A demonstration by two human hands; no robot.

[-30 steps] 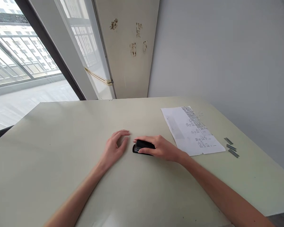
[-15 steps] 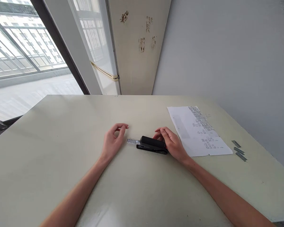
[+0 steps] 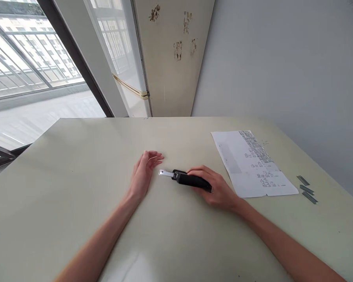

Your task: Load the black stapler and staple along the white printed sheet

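A black stapler [image 3: 193, 181] is gripped in my right hand [image 3: 214, 187], with the fingers over its far side and rear. Its metal staple tray [image 3: 166, 173] sticks out of the front end, pointing left. My left hand [image 3: 143, 171] rests on the table just left of that tray, not touching it. Its fingers are loosely bent and apart, holding nothing. Whether staples lie inside the tray is too small to tell.
A printed paper sheet [image 3: 241, 168] lies to the right, beyond my right hand. Three grey staple strips [image 3: 307, 189] sit past it on the pale table [image 3: 106, 149]. A refrigerator [image 3: 170, 82], a grey wall [image 3: 276, 58] and a window [image 3: 26, 58] surround the table.
My right hand has closed around the stapler, which has rolled so its black top faces me more. My left hand has turned, its fingertips going from a near pinch to apart.
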